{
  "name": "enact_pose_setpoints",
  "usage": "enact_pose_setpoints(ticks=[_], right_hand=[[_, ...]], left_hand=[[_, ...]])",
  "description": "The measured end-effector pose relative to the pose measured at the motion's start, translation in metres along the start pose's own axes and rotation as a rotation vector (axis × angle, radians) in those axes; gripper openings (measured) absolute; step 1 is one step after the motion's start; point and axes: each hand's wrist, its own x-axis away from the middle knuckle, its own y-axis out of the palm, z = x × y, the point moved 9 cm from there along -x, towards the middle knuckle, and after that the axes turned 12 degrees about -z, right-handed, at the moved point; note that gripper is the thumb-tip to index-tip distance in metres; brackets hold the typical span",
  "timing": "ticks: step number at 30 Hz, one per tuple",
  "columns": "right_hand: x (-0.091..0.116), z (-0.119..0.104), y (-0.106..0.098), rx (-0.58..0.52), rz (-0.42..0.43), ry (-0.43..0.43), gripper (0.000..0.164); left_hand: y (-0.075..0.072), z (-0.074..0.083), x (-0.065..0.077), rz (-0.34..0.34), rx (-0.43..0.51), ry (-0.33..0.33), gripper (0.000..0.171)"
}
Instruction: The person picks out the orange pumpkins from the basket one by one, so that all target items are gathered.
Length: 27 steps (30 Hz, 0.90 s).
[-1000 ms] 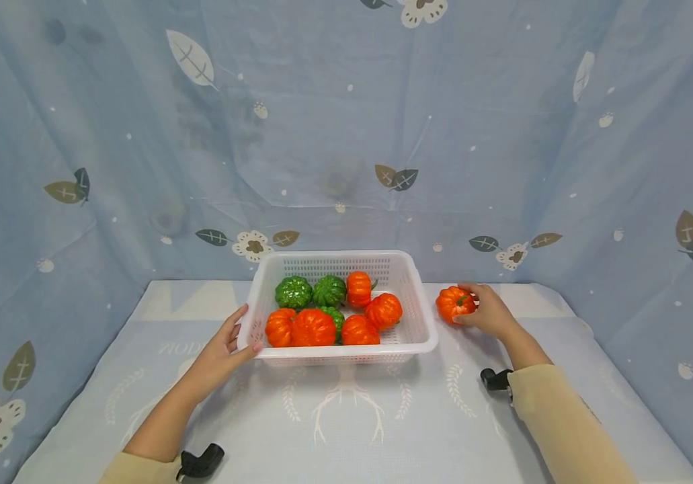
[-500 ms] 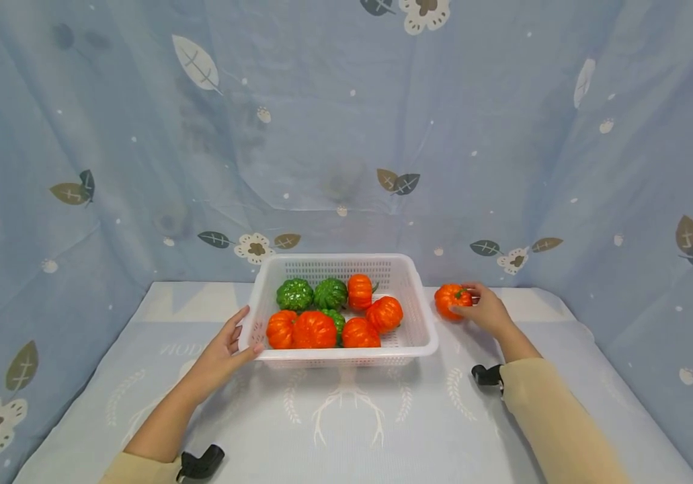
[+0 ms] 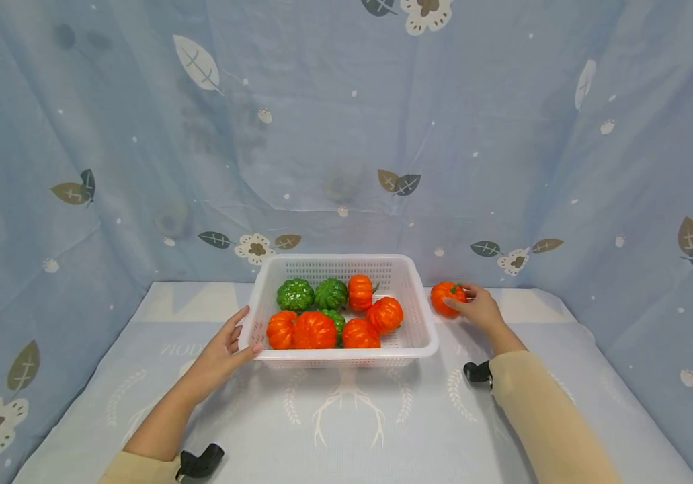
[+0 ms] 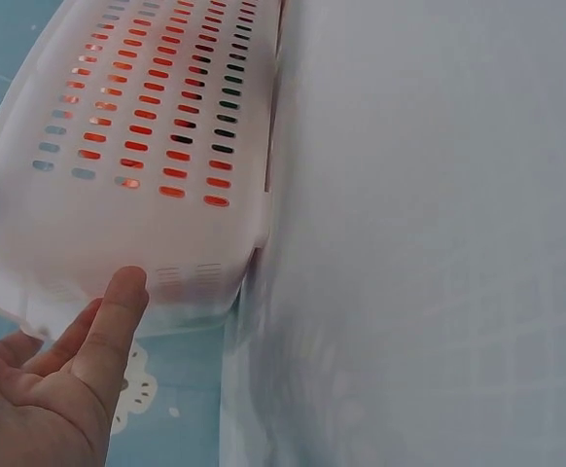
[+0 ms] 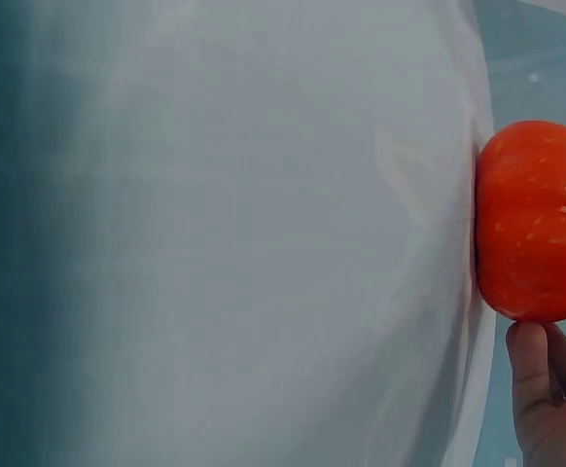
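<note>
A white plastic basket [image 3: 346, 353] stands at the back middle of the table, with several small orange pumpkins [image 3: 314, 330] and green pumpkins [image 3: 294, 294] inside. My left hand [image 3: 223, 356] touches the basket's near left corner, thumb at the front and the other fingers along the end. In the left wrist view, the thumb [image 4: 118, 321] lies fairly straight against the slotted basket wall [image 4: 195, 233]. Right of the basket, apart from it, sits a single orange pumpkin [image 3: 446, 299] with a green stem. My right hand [image 3: 482, 310] holds its right side between thumb and fingers.
A pale patterned cloth [image 3: 346, 417] covers the table. Blue printed curtain [image 3: 334, 134] hangs close behind the basket and along both sides. Black wrist cameras [image 3: 201, 462] stick out at both sleeves.
My right hand and the single pumpkin have shifted left and slightly back, closer to the basket. The head view tilted a little. My left hand keeps its place at the basket.
</note>
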Motion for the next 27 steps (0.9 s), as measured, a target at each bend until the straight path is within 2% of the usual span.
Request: enact_pose_setpoints(ticks=[5,15,22,27], right_hand=[[0.0,-0.001,0.001,-0.017,-0.005,0.009,0.077],[0.001,-0.002,0.003,-0.148,-0.043,0.007,0.08],[0.013,-0.006,-0.006,-0.147,-0.05,0.035,0.081],[0.028,-0.018,-0.017,-0.115,-0.016,-0.001,0.077]], left_hand=[[0.001,0.001,0.001,-0.006,0.015,0.001,0.094],[0.001,0.0,0.001,-0.006,0.022,-0.002,0.093],[0.003,0.001,0.001,-0.022,0.047,0.022,0.092],[0.001,0.0,0.001,-0.019,0.05,0.029,0.091]])
